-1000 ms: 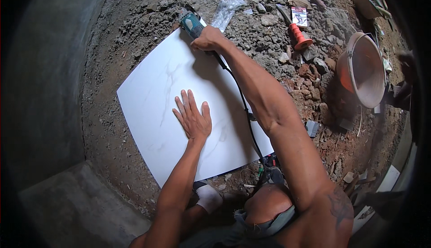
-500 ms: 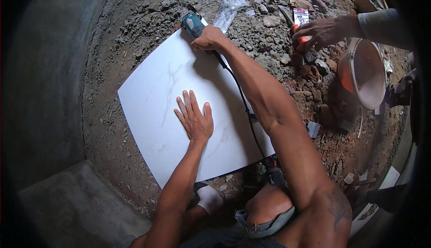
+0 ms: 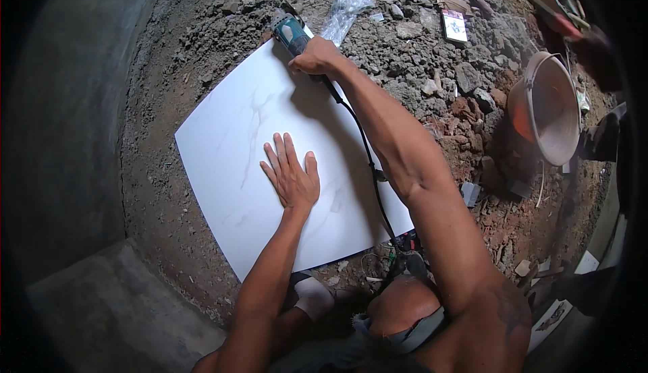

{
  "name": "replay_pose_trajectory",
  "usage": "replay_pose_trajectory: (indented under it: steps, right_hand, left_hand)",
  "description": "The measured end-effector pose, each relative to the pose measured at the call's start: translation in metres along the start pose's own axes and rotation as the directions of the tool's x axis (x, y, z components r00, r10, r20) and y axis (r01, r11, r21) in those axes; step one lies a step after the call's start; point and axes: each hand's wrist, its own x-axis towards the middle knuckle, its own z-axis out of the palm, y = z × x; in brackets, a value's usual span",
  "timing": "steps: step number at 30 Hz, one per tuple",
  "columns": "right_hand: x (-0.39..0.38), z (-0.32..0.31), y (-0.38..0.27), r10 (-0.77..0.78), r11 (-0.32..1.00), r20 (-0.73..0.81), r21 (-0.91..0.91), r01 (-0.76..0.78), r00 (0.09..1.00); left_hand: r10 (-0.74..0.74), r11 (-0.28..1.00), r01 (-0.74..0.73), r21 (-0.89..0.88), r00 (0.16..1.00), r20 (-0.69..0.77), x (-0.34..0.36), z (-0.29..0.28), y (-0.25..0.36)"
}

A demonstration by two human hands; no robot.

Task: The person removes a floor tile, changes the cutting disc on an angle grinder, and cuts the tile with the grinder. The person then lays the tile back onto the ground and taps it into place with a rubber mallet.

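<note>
One white, grey-veined tile [image 3: 233, 170] flat on rubble-strewn ground [image 3: 158, 197]. Left hand [image 3: 295, 183] splayed on it, palm down, grasping nothing. Right hand [image 3: 316, 56] wrapped round a teal angle grinder [image 3: 291, 34] at the far corner; working end [image 3: 278, 18] hard to make out. Another person's hand [image 3: 597, 54], far right, blurred; grip cannot be told.

Grinder [image 3: 292, 36] over, perhaps on, tile [image 3: 244, 140]
</note>
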Motion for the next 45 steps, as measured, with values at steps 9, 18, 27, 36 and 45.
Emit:
replay_pose_trajectory:
  steps: [9, 18, 27, 36, 45]
  right_hand:
    - [-0.006, -0.003, 0.0, -0.012, 0.999, 0.039, -0.033, 0.013, 0.999]
    - [-0.003, 0.002, 0.005, 0.001, 0.998, 0.007, 0.055, -0.001, 1.0]
    - [-0.006, 0.001, 0.006, -0.022, 0.998, 0.007, 0.058, 0.022, 1.0]
    - [-0.005, 0.003, 0.009, 0.004, 1.0, 0.026, -0.01, -0.004, 1.0]
    - [-0.016, -0.002, 0.006, 0.018, 1.0, 0.03, 0.018, -0.019, 0.999]
  left_hand:
    - [0.001, 0.999, -0.001, 0.032, 1.0, 0.007, 0.0, 0.003, -0.002]
    - [0.015, 1.0, -0.015, 0.001, 1.0, -0.001, 0.0, 0.004, -0.003]
    - [0.008, 1.0, -0.008, 0.005, 1.0, 0.006, 0.001, 0.002, -0.001]
    - [0.017, 1.0, -0.017, 0.013, 1.0, 0.003, 0.001, 0.002, -0.001]
    - [0.013, 0.999, -0.012, 0.03, 1.0, -0.006, 0.001, 0.003, -0.001]
